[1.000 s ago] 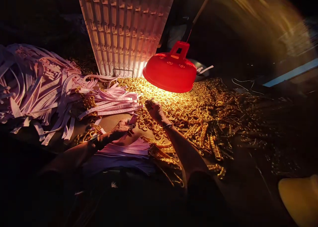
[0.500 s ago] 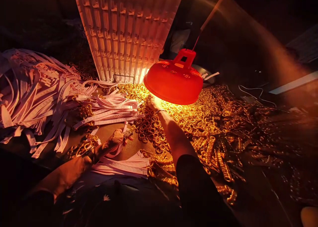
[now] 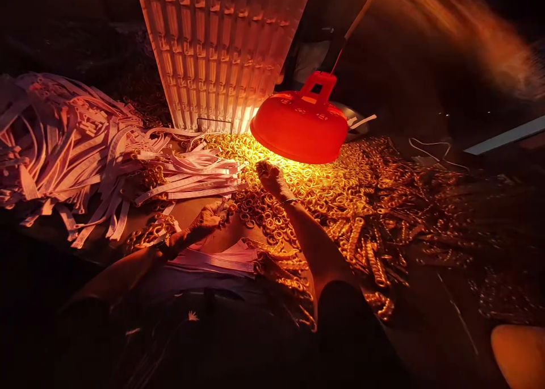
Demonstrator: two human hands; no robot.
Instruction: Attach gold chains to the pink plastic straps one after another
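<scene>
My left hand (image 3: 207,218) is closed around a pale fabric strap at the left of the pile. Part of the strap sticks out past the fingers, and a ring shows close to the fingertips. My right hand (image 3: 270,177) hovers over the heap of gold-coloured rings (image 3: 293,187), just in front of the red lamp shade (image 3: 302,126). Its fingers are curled in; whatever they hold is hidden. Below my left hand lies a bundle of pale straps (image 3: 217,259), with gold rings (image 3: 281,270) at their right ends.
A large pile of straps (image 3: 63,145) spreads at the left, with a smaller stack of straps (image 3: 200,176) beside the rings. A ribbed panel (image 3: 221,54) stands upright behind. Strings of rings (image 3: 374,264) lie at the right. A knee-like rounded shape (image 3: 519,355) shows lower right.
My right hand has drawn back from beneath the lamp's edge, and its fingers are now curled. My left hand still grips the strap, slightly shifted. The camera view has tilted a little.
</scene>
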